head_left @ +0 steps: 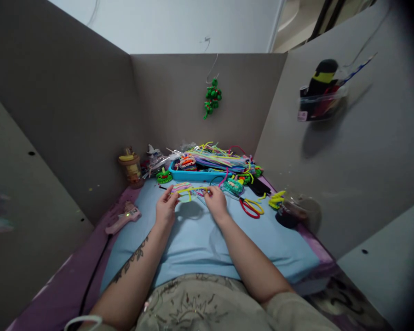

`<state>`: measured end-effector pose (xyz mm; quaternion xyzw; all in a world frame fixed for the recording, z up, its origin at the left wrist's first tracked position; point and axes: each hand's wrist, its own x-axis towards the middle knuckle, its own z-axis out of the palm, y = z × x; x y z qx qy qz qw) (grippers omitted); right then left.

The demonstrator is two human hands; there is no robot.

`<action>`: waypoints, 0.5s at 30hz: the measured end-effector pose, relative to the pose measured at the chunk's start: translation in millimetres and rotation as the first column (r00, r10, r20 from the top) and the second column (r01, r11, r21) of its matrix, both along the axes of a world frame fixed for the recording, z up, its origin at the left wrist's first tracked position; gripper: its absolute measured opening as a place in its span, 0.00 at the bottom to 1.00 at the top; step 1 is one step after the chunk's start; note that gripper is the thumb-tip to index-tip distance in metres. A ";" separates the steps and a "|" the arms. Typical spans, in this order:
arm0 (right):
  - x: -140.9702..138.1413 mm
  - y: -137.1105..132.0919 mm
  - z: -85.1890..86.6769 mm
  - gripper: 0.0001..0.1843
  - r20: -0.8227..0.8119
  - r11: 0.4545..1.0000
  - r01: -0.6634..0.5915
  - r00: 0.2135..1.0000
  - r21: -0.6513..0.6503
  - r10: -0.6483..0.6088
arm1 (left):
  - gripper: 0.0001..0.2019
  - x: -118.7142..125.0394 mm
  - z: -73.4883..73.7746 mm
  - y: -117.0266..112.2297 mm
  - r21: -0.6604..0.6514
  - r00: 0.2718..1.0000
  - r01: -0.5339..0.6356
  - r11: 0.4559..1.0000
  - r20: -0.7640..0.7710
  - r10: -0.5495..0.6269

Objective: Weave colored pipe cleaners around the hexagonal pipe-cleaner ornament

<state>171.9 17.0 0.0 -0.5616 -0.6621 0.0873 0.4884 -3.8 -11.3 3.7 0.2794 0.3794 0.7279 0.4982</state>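
My left hand point(166, 204) is closed on one end of a yellow pipe cleaner point(189, 189), stretched level above the blue cloth. At its other end, my right hand point(214, 201) pinches it between thumb and fingers. Pastel pink, purple and pale green strands point(183, 186) lie around and behind the yellow one; whether they are held as well I cannot tell. Right of my right hand rest red-and-yellow-handled scissors point(251, 208). A teal fuzzy piece point(233, 185) sits just beyond that hand. Behind my left hand is a green fuzzy figure point(164, 175).
A blue tray point(202, 176) heaped with pipe cleaners point(224, 158) stands at the back. A pink glue gun point(124, 218) with a black cord lies left, near a brown cup point(131, 168). A dark round container point(287, 216) stands right. Grey panels point(179, 92) enclose the table.
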 end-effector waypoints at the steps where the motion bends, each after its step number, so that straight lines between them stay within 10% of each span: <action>1: 2.4 2.9 -0.8 0.08 0.009 0.999 -0.011 1.000 -0.038 0.012 | 0.33 -0.9 0.6 0.2 -0.001 1.000 0.001 1.000 0.009 -0.001; 5: 8.6 7.5 1.2 0.07 -0.092 0.991 -0.068 0.994 -0.116 0.057 | 0.33 -4.4 0.2 1.8 -0.012 0.999 -0.041 0.999 -0.006 0.041; 11: 1.5 -11.8 17.4 0.08 -0.360 0.955 -0.183 0.896 0.232 0.259 | 0.31 -7.2 -5.4 5.9 0.026 0.983 -0.127 0.992 -0.129 0.130; 15: -6.5 -19.6 21.3 0.06 -0.520 0.929 -0.307 0.770 0.205 0.369 | 0.31 -6.0 -6.4 5.6 0.028 0.989 -0.079 0.996 -0.125 0.082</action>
